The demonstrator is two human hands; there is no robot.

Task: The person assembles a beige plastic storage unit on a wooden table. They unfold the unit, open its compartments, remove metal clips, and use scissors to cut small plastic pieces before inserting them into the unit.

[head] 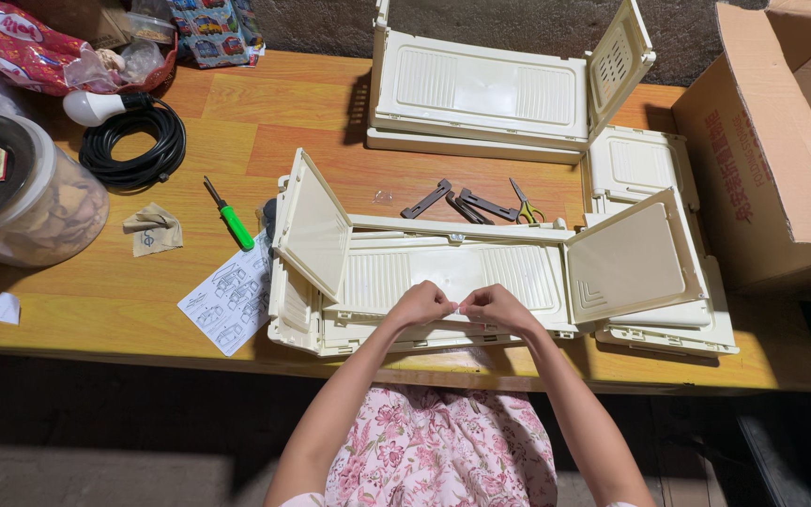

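Observation:
A cream plastic folding crate (pixel 452 268) lies flat on the wooden table (pixel 237 122), its left flap (pixel 313 225) and right flap (pixel 626 255) tilted up. My left hand (pixel 421 304) and my right hand (pixel 492 306) meet at the crate's near long edge, fingertips pinched together on a small part that is too small to make out. A second cream crate (pixel 481 94) sits folded at the back, with one end flap raised. More cream panels (pixel 645 169) are stacked at the right.
A green-handled screwdriver (pixel 229 218), an instruction sheet (pixel 229 302), dark plastic clips (pixel 462 202) and small scissors (pixel 525 202) lie near the crates. A coiled black cable (pixel 135 143), a lidded tub (pixel 11 192) and snack bags sit left. An open cardboard box (pixel 781 141) stands right.

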